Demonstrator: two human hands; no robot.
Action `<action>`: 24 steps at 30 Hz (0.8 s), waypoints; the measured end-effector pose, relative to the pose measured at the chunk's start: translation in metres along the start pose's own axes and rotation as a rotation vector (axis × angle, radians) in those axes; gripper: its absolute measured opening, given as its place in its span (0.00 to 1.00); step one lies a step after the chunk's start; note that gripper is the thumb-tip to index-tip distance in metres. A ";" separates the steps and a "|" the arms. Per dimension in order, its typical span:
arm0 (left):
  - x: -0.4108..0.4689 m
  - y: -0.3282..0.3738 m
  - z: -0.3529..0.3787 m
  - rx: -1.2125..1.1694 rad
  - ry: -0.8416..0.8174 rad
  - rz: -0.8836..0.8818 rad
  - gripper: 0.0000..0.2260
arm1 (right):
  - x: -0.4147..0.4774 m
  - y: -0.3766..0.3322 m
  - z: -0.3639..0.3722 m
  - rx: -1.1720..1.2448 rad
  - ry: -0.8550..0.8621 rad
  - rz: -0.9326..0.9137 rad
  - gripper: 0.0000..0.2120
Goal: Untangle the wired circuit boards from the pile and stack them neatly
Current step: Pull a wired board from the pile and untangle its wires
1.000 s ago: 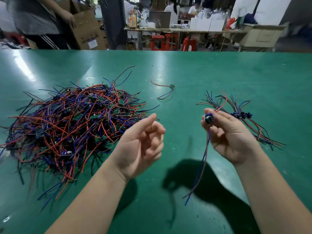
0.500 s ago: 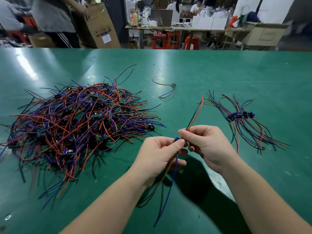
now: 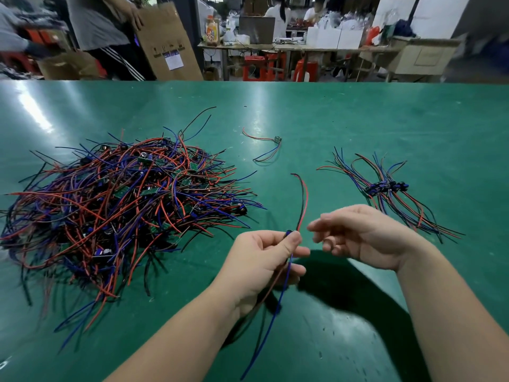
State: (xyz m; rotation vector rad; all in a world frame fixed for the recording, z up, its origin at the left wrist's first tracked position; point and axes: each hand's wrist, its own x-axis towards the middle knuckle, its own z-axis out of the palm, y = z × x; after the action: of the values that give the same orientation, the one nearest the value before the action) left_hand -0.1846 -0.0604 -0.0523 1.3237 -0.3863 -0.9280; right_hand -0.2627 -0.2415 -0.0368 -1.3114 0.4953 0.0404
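Red and black wires (image 3: 304, 199) rise from a small board (image 3: 289, 232) that the left hand (image 3: 261, 260) pinches between thumb and forefinger. It is held in the air over the green table (image 3: 358, 119), between the pile (image 3: 118, 205) on the left and the stack (image 3: 388, 187) on the right. A blue wire (image 3: 278, 301) and a reddish one hang from the board past the palm. Half a second ago both hands met on this board. Now the right hand (image 3: 360, 235) has let go and drawn a little to the right, its blurred fingers loosely curled round nothing, the forefinger tip just beside the upright wires. A second ago the right hand held the board and the left was empty. The pile, a tangle of red, blue and black wires with green boards in it, lies as before. So does the stack, its boards lined up and their wires fanned to both sides. A lone board (image 3: 276, 140) with its wires lies farther back, between the two. Behind the table a person holds a cardboard box (image 3: 168, 42).
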 end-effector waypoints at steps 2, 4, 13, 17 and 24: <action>0.001 0.001 -0.002 -0.025 -0.021 -0.014 0.08 | 0.002 0.004 0.010 -0.016 -0.134 -0.003 0.13; 0.001 0.002 -0.004 -0.055 -0.025 -0.028 0.09 | 0.009 0.010 0.018 -0.006 -0.143 -0.028 0.15; 0.002 0.003 -0.004 -0.009 -0.002 -0.059 0.12 | 0.023 0.020 0.030 0.125 -0.030 -0.082 0.08; 0.003 0.005 -0.007 0.033 0.002 -0.073 0.09 | 0.026 0.020 0.034 0.159 0.079 -0.086 0.05; -0.001 0.008 -0.010 0.148 -0.104 -0.126 0.08 | 0.028 0.013 0.012 0.399 0.390 -0.171 0.03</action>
State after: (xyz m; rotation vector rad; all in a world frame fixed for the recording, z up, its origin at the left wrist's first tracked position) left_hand -0.1748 -0.0533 -0.0467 1.4510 -0.4628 -1.0941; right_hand -0.2372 -0.2334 -0.0575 -0.9633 0.6800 -0.4429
